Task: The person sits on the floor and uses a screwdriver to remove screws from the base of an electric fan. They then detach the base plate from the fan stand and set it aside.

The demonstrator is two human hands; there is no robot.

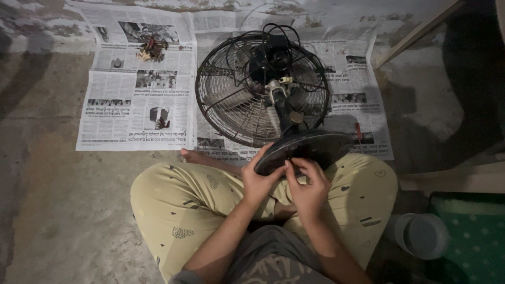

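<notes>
Bare concrete floor, stained and dim, carries spread sheets of newspaper against the foot of a peeling wall. On the left sheets lie a small heap of reddish loose parts and, lower down, another small dark item too blurred to identify. At centre a black table fan lies tipped back on the paper, its round wire cage facing up, its cord coiled over the motor housing and its neck running down to the round base, which rests against the knees of a person seated cross-legged in pale yellow printed trousers.

The left hand cups the near-left rim of the base, fingers wrapped around its edge to steady it. The right hand is pinched narrow at the underside of the base, thumb and forefinger closed on something too small to make out. Judged from this, the work under way is fine fingerwork on the base; it would go best with the left hand keeping the base from rocking, the pinch kept square to the part, and anything freed set on the paper rather than the dark floor.

The fan looks old and dusty, its cage slightly uneven. A thin red-handled tool lies on the paper just right of the base. Farther right stands a grey plastic tub beside a green dotted mat.
</notes>
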